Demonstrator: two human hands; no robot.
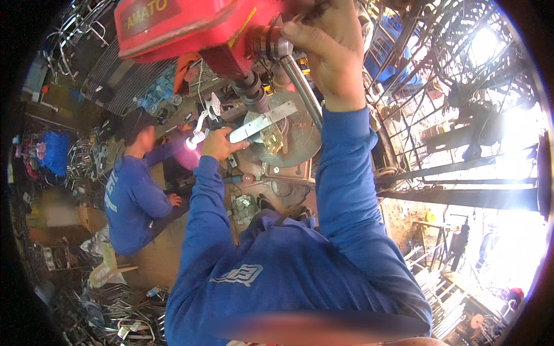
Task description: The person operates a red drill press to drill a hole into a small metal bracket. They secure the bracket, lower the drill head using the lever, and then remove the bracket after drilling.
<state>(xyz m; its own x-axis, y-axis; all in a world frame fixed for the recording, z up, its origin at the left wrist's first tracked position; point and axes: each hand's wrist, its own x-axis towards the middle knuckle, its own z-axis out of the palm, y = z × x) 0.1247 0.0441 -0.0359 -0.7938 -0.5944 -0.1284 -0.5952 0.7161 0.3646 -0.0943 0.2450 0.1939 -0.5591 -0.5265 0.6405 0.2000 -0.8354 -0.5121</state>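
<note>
A red drill press (pixel 184 29) fills the top of the view, its chuck (pixel 254 95) pointing down over a round metal table (pixel 303 144). Across that table, under the chuck, lies a flat, pale metal bar (pixel 268 120). My left hand (pixel 219 144) is closed on the bar's near left end. Raised on the right side of the machine head, my right hand (pixel 334 55) has its thumb against the hub of the feed handle (pixel 303 83). Its fingers curl at the top edge, where the part they grip is largely hidden. A brass-coloured piece (pixel 272 139) sits beside the bar.
At left, a co-worker in a blue shirt (pixel 135 193) sits low near a glowing lamp (pixel 195 140). An angle grinder (pixel 242 179) lies below the table. Metal racks and rods (pixel 404 104) crowd the right. A pale plastic stool (pixel 107 265) stands lower left.
</note>
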